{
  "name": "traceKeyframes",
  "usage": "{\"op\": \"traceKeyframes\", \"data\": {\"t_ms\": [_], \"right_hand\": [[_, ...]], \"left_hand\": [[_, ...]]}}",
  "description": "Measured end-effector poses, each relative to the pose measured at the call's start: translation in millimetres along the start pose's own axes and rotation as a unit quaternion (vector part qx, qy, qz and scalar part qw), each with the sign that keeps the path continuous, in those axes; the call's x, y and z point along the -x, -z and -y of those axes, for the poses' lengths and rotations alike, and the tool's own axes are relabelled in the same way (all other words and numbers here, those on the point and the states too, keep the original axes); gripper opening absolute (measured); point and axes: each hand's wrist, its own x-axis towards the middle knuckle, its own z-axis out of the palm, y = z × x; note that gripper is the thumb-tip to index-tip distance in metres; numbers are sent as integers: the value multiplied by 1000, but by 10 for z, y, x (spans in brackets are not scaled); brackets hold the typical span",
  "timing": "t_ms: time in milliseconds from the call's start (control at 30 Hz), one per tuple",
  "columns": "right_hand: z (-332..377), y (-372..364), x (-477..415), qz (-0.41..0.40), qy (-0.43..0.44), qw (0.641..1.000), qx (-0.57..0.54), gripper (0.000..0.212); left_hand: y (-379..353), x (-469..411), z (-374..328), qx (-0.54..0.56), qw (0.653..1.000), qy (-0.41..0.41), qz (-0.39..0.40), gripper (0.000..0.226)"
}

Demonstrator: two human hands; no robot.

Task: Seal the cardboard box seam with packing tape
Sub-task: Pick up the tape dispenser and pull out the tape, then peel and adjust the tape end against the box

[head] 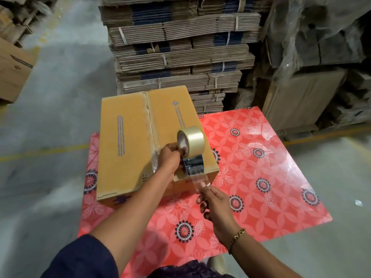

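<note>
At the bottom left of the frame a dark blue sleeve [84, 255] ends at the elbow, and the bare left forearm runs up and to the right toward the centre. From the lower right the right forearm, wearing a gold chain bracelet [236, 238] at the wrist, reaches up and left. The right hand [215, 203] sits just below centre, thumb and forefinger pinching the free end of a clear tape strip [197, 180], the other fingers curled loosely under. The strip stretches taut up to the tape dispenser [192, 164], which the left hand [170, 157] grips with fingers wrapped closed around it, wrist bent down over the near right corner of the box. The tape roll [191, 141] stands upright on the dispenser above that hand. The cardboard box [128, 141] lies in the middle of the frame, on the left part of a red floral table [261, 177], its flaps closed; clear tape already shines along the centre seam [149, 125], running away from the camera. Beyond the box, at top centre, rises a stack of flattened cartons [180, 47] bound with white straps
</note>
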Motion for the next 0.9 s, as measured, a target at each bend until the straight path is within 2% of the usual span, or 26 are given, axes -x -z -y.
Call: {"op": "traceKeyframes", "data": {"t_ms": [100,167,267,333,433,533,567,633,767,900], "right_hand": [[-36,-24,-57,1,-7,1000,-3,29],[-59,-46,-67,4,-14,1000,-7,31],[-96,-70,-63,6,-22,1000,-14,29],[-116,-79,-58,6,-27,999,-22,28],[-135,-102,-41,8,-32,999,-39,29],[-147,-116,-33,7,-33,998,-46,28],[-151,-115,-35,6,-35,998,-45,27],[-156,-114,-35,6,-36,998,-45,26],[-149,-138,-28,10,-30,998,-54,29],[-151,-144,-30,9,-27,997,-66,31]], "left_hand": [[-22,18,-63,-65,996,-49,-24,17],[-33,24,-93,-149,984,-88,-43,21],[-6,-28,-73,-304,941,-121,-80,28],[28,-45,-45,-352,920,-146,-93,33],[77,-53,23,-336,918,-183,-109,36],[193,108,159,-237,920,-282,-134,23],[254,211,240,-225,909,-324,-130,19],[368,463,439,-260,880,-391,-76,16],[399,764,737,-343,828,-443,34,27],[303,802,787,-349,825,-442,48,27]]}}
